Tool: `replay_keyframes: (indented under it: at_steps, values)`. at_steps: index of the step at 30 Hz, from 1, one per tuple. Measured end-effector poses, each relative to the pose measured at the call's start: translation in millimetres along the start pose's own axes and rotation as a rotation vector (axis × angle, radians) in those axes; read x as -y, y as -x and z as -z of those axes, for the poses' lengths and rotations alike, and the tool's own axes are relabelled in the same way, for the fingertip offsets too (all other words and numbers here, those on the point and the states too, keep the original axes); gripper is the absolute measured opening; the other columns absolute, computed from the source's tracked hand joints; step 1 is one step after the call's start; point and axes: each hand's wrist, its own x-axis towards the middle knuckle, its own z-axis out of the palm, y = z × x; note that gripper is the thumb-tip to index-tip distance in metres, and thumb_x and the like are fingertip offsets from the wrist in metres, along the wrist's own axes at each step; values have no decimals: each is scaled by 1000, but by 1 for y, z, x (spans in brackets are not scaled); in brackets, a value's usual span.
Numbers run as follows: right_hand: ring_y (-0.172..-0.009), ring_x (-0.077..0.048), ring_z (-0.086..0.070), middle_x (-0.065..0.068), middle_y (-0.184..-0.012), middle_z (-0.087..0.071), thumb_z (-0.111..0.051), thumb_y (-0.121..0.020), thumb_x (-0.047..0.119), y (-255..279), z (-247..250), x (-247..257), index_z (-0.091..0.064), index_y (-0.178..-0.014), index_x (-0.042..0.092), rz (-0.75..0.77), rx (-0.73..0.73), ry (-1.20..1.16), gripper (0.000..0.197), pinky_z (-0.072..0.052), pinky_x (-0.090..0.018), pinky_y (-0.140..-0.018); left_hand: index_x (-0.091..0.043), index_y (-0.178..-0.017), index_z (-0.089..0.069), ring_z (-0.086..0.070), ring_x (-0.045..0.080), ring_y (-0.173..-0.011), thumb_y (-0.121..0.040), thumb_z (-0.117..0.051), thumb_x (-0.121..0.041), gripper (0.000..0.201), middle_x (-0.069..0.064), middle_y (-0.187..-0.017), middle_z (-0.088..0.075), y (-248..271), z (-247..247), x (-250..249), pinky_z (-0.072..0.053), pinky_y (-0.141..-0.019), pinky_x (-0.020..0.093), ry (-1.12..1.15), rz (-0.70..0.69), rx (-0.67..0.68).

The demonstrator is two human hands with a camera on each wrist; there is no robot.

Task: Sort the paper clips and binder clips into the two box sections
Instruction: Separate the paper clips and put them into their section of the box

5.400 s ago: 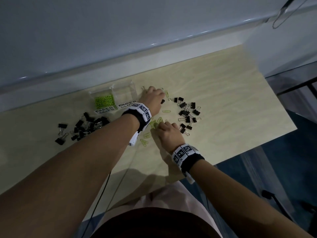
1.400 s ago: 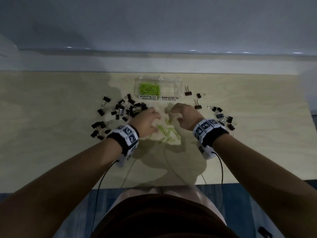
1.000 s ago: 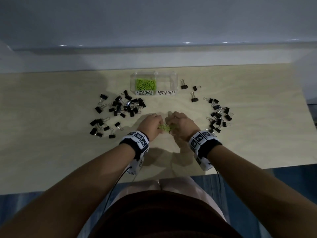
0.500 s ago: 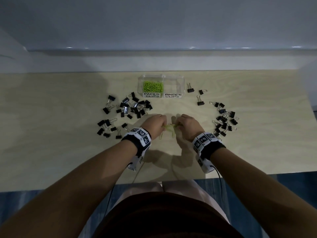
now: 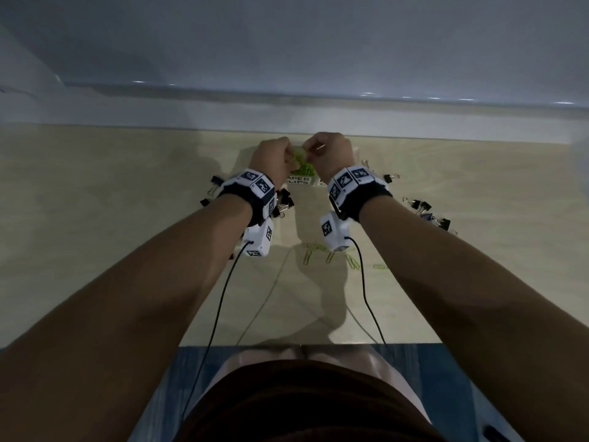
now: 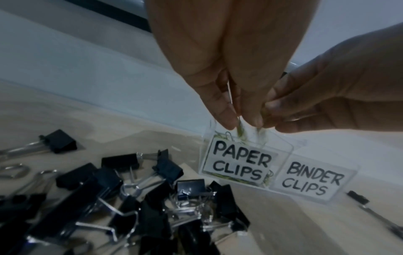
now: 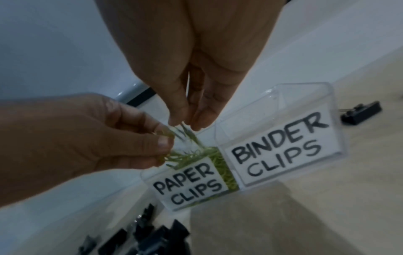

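Both hands hover side by side over the clear two-section box point(image 7: 305, 96) at the table's far edge. My left hand point(image 6: 242, 123) pinches a bunch of green paper clips point(image 7: 185, 155) that dangles into the section labelled PAPER CLIPS point(image 6: 240, 162). My right hand point(image 7: 187, 123) pinches the upper ends of the same bunch. That section holds many green clips. The BINDER CLIPS section point(image 7: 277, 148) looks empty. In the head view the hands point(image 5: 288, 153) point(image 5: 314, 148) hide most of the box.
A dense pile of black binder clips point(image 6: 130, 198) lies left of the box, and a looser group point(image 5: 424, 208) lies to its right. Several green paper clips point(image 5: 331, 253) remain on the wooden table point(image 5: 127, 218) below my wrists. A white wall runs just behind the box.
Both hands gathered green paper clips at the table's middle, lifted them, and moved forward to above the paper clip section of the box.
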Motion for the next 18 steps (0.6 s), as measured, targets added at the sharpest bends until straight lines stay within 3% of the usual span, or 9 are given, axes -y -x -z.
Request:
replay_keyframes:
  at_steps: [4,6,8,10,12,15,18]
  values:
    - [-81,-16,-63,-7,-96,-69,-60,-79,-5,16,11,-27,-69,-93,9,80,-3,98,22,-52,-25,-78,-7,-114,-59,-58,28,-102,-82,-68,-14,34,13,-115,-60,15,-4,2,-48,-91,38,-175,-128,11]
    - [-80,-19,-62,-10,-95,-69,-59,-79,-5,36,24,-53,-70,-92,7,113,31,172,20,-52,-28,-79,-7,-114,-60,-57,27,-102,-84,-64,-12,31,11,-118,-56,36,-9,8,-48,-91,38,-175,-199,23]
    - [-80,-20,-63,-11,-92,-69,-58,-79,-5,62,39,-82,-69,-90,7,60,122,270,20,-53,-31,-80,-6,-110,-60,-55,27,-103,-84,-64,-13,27,10,-115,-54,62,-21,13,-46,-90,36,-190,-248,157]
    - [-82,-20,-63,-6,-88,-68,-59,-80,-2,88,55,-107,-67,-86,12,-46,237,376,17,-51,-27,-77,-8,-110,-60,-53,24,-104,-82,-68,-20,32,7,-114,-53,88,-36,16,-44,-91,34,-213,-228,362]
    - [-77,-15,-60,4,-80,-61,-62,-80,6,115,69,-122,-61,-78,21,-143,316,392,15,-45,-22,-71,-11,-111,-57,-48,19,-104,-78,-72,-29,41,4,-113,-50,109,-50,21,-41,-89,30,-257,-208,460]
    - [-68,-13,-55,7,-75,-55,-71,-73,17,149,79,-141,-61,-64,22,-186,303,342,14,-40,-20,-61,-12,-109,-54,-44,19,-104,-71,-77,-37,51,4,-111,-48,124,-67,28,-36,-86,28,-282,-189,405]
    - [-69,-25,-57,-7,-78,-57,-71,-71,7,170,65,-159,-68,-72,11,-96,174,332,5,-44,-26,-63,-9,-104,-55,-46,22,-103,-73,-77,-30,43,7,-109,-51,127,-75,27,-36,-86,29,-264,-136,339]
